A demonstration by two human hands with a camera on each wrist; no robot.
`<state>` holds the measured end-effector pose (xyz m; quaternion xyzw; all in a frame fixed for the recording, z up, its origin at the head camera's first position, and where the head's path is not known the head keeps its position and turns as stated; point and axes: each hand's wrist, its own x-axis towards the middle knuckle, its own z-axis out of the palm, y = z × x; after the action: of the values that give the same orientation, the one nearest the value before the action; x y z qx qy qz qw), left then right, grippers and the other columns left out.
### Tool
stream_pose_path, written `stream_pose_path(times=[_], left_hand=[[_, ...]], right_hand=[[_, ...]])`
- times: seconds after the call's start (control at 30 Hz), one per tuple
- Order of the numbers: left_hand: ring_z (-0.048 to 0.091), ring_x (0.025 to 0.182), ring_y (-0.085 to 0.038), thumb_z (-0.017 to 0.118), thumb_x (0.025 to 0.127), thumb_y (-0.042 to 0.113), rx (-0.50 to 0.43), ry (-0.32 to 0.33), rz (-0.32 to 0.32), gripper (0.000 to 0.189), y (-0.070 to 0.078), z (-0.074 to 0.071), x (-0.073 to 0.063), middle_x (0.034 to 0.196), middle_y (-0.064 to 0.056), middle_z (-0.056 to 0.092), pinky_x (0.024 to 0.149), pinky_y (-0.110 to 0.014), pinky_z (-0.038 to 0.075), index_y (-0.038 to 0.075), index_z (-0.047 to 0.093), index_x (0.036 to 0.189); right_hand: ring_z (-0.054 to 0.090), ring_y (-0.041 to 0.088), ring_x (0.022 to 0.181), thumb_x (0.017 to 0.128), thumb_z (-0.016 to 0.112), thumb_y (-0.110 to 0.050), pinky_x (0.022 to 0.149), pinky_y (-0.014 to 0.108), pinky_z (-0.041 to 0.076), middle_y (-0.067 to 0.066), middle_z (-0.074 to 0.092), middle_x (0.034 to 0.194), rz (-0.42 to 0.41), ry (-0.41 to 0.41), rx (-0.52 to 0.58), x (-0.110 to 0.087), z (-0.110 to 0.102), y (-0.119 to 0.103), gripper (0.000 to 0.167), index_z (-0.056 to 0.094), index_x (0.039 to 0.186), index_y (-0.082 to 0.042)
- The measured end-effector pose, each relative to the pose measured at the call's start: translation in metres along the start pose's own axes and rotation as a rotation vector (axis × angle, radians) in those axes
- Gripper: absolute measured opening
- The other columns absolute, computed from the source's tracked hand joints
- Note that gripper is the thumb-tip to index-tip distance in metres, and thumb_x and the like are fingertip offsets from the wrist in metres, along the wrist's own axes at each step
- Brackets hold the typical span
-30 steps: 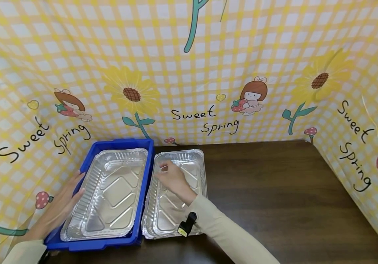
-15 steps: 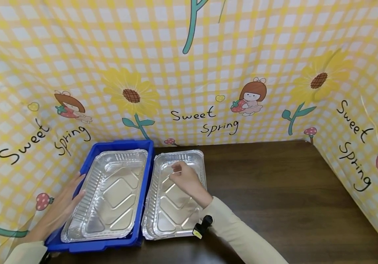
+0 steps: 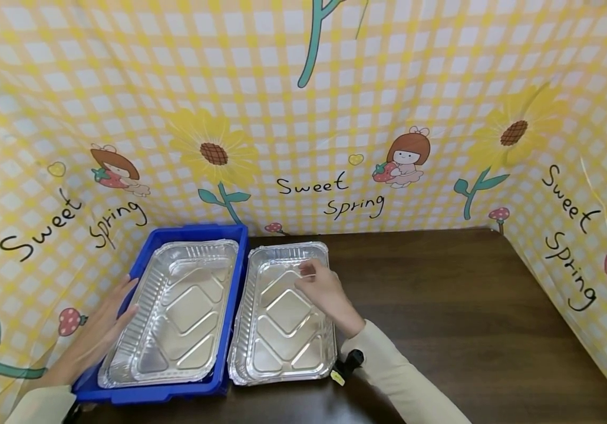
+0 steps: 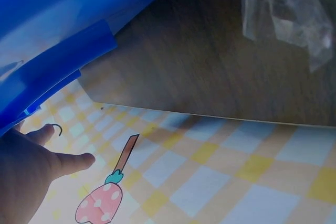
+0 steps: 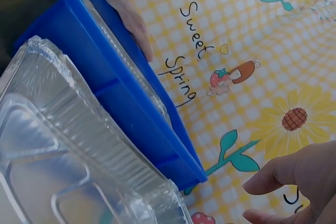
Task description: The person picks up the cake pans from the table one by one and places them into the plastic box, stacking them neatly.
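My left hand (image 3: 104, 321) lies along the left wall of a blue plastic bin (image 3: 240, 282), fingers straight and fingertips at its rim. Inside the bin sits a rectangular foil tray (image 3: 189, 309) with a diamond pattern pressed into its floor. A second foil tray (image 3: 284, 315) stands on the table to the right of the bin. Above that tray's far right side is my right hand (image 3: 330, 291). Thumb and finger (image 5: 270, 179) show a gap between them in the right wrist view, with nothing held.
The dark wooden table (image 3: 431, 312) extends to the right. Crumpled clear plastic (image 4: 289, 19) shows on the wood in the left wrist view. A yellow checked cloth (image 3: 303, 135) with printed flowers walls in the back and both sides.
My right hand has moved rightward across the second foil tray, from its left side to its right side. The left hand, the bin and both trays keep their places.
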<state>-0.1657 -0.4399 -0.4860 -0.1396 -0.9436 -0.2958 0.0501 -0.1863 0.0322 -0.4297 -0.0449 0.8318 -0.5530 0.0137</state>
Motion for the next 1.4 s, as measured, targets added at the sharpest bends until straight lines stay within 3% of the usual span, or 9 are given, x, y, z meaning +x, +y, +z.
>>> stream_pose_path(times=[0.37, 0.57, 0.97, 1.27, 1.4], left_hand=[[0.008, 0.153, -0.062, 0.045, 0.114, 0.023, -0.01, -0.013, -0.004, 0.065, 0.001, -0.002, 0.001, 0.175, -0.026, 0.003, 0.114, -0.083, 0.0, 0.009, 0.016, 0.171], [0.007, 0.154, -0.06, 0.045, 0.114, 0.023, -0.007, -0.011, -0.001, 0.065, 0.001, -0.002, 0.001, 0.175, -0.025, 0.004, 0.115, -0.081, -0.001, 0.011, 0.016, 0.171], [0.006, 0.154, -0.061, 0.044, 0.114, 0.025, 0.009, -0.026, -0.019, 0.065, 0.001, -0.002, 0.001, 0.175, -0.026, 0.002, 0.115, -0.081, -0.002, 0.011, 0.015, 0.171], [0.006, 0.154, -0.06, 0.045, 0.114, 0.024, 0.005, -0.026, -0.018, 0.065, 0.002, -0.002, 0.001, 0.174, -0.028, 0.003, 0.116, -0.081, -0.002, 0.01, 0.016, 0.171], [0.006, 0.154, -0.06, 0.045, 0.114, 0.024, 0.005, -0.028, -0.017, 0.065, 0.002, -0.002, 0.001, 0.174, -0.027, 0.003, 0.115, -0.081, -0.002, 0.01, 0.015, 0.171]], right_hand=[[0.074, 0.036, 0.108, 0.082, 0.066, -0.003, 0.097, 0.048, 0.057, 0.02, 0.074, 0.117, 0.022, 0.082, -0.002, -0.007, -0.015, 0.023, 0.042, 0.067, 0.124, 0.004], [0.075, 0.036, 0.103, 0.081, 0.067, -0.001, 0.093, 0.045, 0.059, 0.022, 0.074, 0.113, -0.006, 0.131, -0.007, -0.008, -0.02, 0.035, 0.041, 0.067, 0.121, 0.006], [0.074, 0.036, 0.1, 0.082, 0.076, 0.002, 0.092, 0.048, 0.058, 0.023, 0.074, 0.111, 0.033, 0.163, -0.034, -0.004, -0.029, 0.055, 0.039, 0.066, 0.12, 0.004], [0.073, 0.039, 0.103, 0.076, 0.079, 0.005, 0.087, 0.047, 0.06, 0.028, 0.068, 0.119, 0.116, 0.175, 0.022, -0.005, -0.034, 0.068, 0.058, 0.06, 0.131, 0.001], [0.072, 0.039, 0.105, 0.077, 0.079, 0.004, 0.087, 0.045, 0.06, 0.029, 0.067, 0.121, 0.139, 0.162, 0.044, -0.006, -0.035, 0.073, 0.059, 0.06, 0.132, 0.001]])
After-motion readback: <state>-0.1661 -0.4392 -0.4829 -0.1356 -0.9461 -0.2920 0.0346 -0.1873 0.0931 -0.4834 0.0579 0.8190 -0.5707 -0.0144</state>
